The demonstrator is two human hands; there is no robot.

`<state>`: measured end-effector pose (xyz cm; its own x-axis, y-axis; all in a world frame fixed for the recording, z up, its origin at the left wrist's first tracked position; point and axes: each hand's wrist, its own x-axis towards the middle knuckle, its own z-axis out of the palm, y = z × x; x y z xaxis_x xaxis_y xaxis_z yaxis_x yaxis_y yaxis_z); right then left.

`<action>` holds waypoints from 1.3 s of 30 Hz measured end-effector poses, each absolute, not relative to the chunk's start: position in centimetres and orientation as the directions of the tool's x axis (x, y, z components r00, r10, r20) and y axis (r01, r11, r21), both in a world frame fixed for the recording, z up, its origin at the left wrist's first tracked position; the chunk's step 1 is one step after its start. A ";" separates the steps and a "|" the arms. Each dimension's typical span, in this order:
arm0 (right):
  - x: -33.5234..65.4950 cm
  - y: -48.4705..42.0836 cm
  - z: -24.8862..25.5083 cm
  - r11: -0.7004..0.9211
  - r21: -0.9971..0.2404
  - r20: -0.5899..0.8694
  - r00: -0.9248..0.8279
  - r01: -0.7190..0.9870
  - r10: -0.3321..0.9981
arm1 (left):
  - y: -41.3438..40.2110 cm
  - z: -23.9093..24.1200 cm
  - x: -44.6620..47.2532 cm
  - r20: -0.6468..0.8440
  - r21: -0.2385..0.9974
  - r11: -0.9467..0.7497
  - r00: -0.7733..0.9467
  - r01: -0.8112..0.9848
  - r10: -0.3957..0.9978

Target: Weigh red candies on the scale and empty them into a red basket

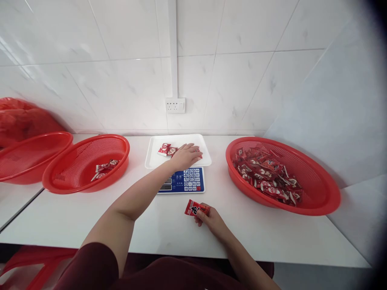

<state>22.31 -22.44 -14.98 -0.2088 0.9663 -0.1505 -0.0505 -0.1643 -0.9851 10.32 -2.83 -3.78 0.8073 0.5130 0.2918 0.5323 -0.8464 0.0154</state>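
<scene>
My right hand pinches a small red packet with dark and white lettering, held over the table in front of the scale. Across the scale my left hand reaches onto the white tray, its fingers stretched out over a red packet. Left of those fingers lie a red-and-white packet and a brown-red packet. My left hand partly hides what lies beneath it. The scale's blue keypad shows below the tray, and my forearm covers part of its display.
A red basket at the right holds a heap of packets. At the left, another red basket contains several packets, beside a further red basket and a red plastic bag. The tiled wall with a socket stands behind the table.
</scene>
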 end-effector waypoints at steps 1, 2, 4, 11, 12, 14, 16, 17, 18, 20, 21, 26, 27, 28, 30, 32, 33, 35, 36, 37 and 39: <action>22.3 -22.4 -15.0 -0.163 -0.985 -0.149 -0.206 -0.050 0.967 | -2.7 -3.8 10.7 0.261 0.010 -0.855 0.824 0.519 0.503; 22.3 -22.5 -14.9 -0.159 -0.986 -0.145 -0.205 -0.050 0.968 | -2.4 -3.8 11.0 0.230 0.009 -0.852 0.828 0.523 0.511; 22.3 -22.5 -14.9 -0.147 -0.988 -0.134 -0.202 -0.050 0.970 | -1.9 -3.9 11.1 0.186 0.014 -0.829 0.813 0.559 0.551; 22.4 -22.7 -14.8 -0.149 -0.989 -0.142 -0.209 -0.018 0.968 | -0.7 -3.5 7.7 0.186 0.066 -0.741 0.722 0.668 0.667; 22.4 -22.7 -14.8 -0.150 -0.989 -0.144 -0.211 -0.014 0.967 | -0.6 -3.5 7.1 0.197 0.083 -0.729 0.705 0.680 0.681; 22.3 -22.6 -14.8 -0.151 -0.988 -0.144 -0.217 -0.016 0.966 | -0.4 -3.6 5.9 0.219 0.134 -0.661 0.629 0.738 0.746; 22.3 -22.6 -14.9 -0.154 -0.988 -0.146 -0.219 -0.020 0.965 | -0.3 -3.7 5.1 0.208 0.203 -0.552 0.515 0.809 0.832; 22.3 -22.6 -14.9 -0.155 -0.988 -0.147 -0.219 -0.022 0.965 | -0.3 -3.8 4.8 0.185 0.234 -0.503 0.470 0.832 0.863; 22.3 -22.6 -14.9 -0.156 -0.988 -0.147 -0.219 -0.023 0.965 | -0.3 -3.9 4.7 0.157 0.256 -0.471 0.445 0.844 0.882; 22.3 -22.6 -14.9 -0.155 -0.988 -0.146 -0.216 -0.026 0.965 | -0.4 -4.0 4.9 0.118 0.265 -0.464 0.449 0.845 0.886; 22.3 -22.6 -14.9 -0.154 -0.988 -0.145 -0.215 -0.026 0.966 | -0.5 -4.1 5.2 0.111 0.254 -0.476 0.464 0.842 0.879; 22.1 -22.7 -14.7 -0.140 -0.989 -0.129 -0.204 -0.037 0.970 | -0.7 -4.1 6.9 0.110 0.160 -0.545 0.534 0.823 0.839; 22.1 -22.7 -14.7 -0.141 -0.989 -0.129 -0.198 -0.045 0.972 | -0.6 -4.2 7.1 0.113 0.148 -0.554 0.542 0.819 0.833; 22.1 -22.7 -14.7 -0.143 -0.988 -0.130 -0.194 -0.056 0.972 | -0.4 -4.3 7.2 0.119 0.141 -0.559 0.547 0.817 0.829; 22.0 -22.6 -14.8 -0.151 -0.985 -0.134 -0.190 -0.079 0.973 | 0.1 -4.4 7.3 0.135 0.138 -0.563 0.548 0.815 0.826; 21.9 -22.6 -14.8 -0.161 -0.982 -0.141 -0.184 -0.099 0.973 | 0.4 -4.3 7.3 0.160 0.153 -0.561 0.540 0.814 0.826; 21.9 -22.5 -14.9 -0.166 -0.980 -0.145 -0.180 -0.108 0.973 | 0.3 -4.2 7.4 0.188 0.168 -0.564 0.535 0.809 0.824; 22.0 -22.5 -14.9 -0.169 -0.978 -0.147 -0.171 -0.122 0.974 | -0.8 -3.8 7.5 0.288 0.220 -0.593 0.530 0.774 0.798; 22.0 -22.4 -14.9 -0.168 -0.977 -0.146 -0.169 -0.129 0.975 | -1.9 -3.6 7.6 0.351 0.261 -0.624 0.530 0.736 0.772; 22.0 -22.4 -14.9 -0.167 -0.977 -0.143 -0.170 -0.135 0.975 | -3.3 -3.4 7.6 0.405 0.309 -0.661 0.534 0.684 0.742; 22.1 -22.4 -14.9 -0.164 -0.975 -0.140 -0.165 -0.149 0.976 | -6.9 -3.4 7.5 0.446 0.437 -0.717 0.562 0.543 0.697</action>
<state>22.12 -22.45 -14.90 -0.1645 0.9765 -0.1395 -0.1493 -0.1645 -0.9750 7.50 -6.91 -3.41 0.5617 0.6969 0.4458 0.5429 -0.7171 0.4370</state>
